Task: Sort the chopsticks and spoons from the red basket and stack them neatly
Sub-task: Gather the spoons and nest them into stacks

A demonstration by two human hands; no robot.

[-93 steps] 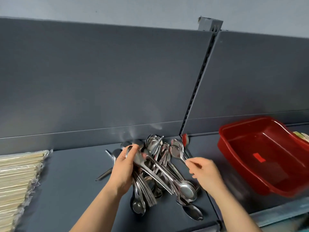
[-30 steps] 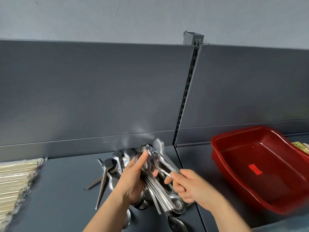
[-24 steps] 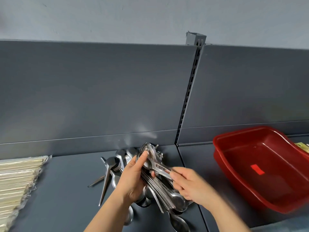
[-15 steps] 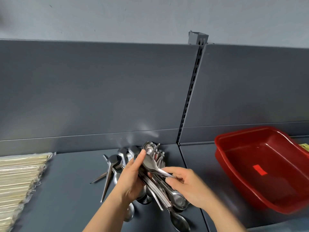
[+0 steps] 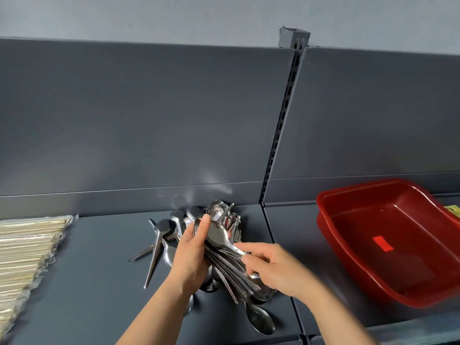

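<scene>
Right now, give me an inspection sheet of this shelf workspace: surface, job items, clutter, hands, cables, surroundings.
Surface: dark grey shelf, two sections meeting at a seam.
Job's things: spoon bundle held above the shelf; loose spoons lying beneath and around it; wrapped chopsticks stacked at far left; red basket at right, no cutlery seen inside.
Clutter: a yellow-green item behind the basket, mostly out of frame.
Grippers: left hand grips the spoon bundle; right hand curls round it from the right.
Cables: nothing seen.
Surroundings: grey back panel, slotted upright, pale wall above.
</scene>
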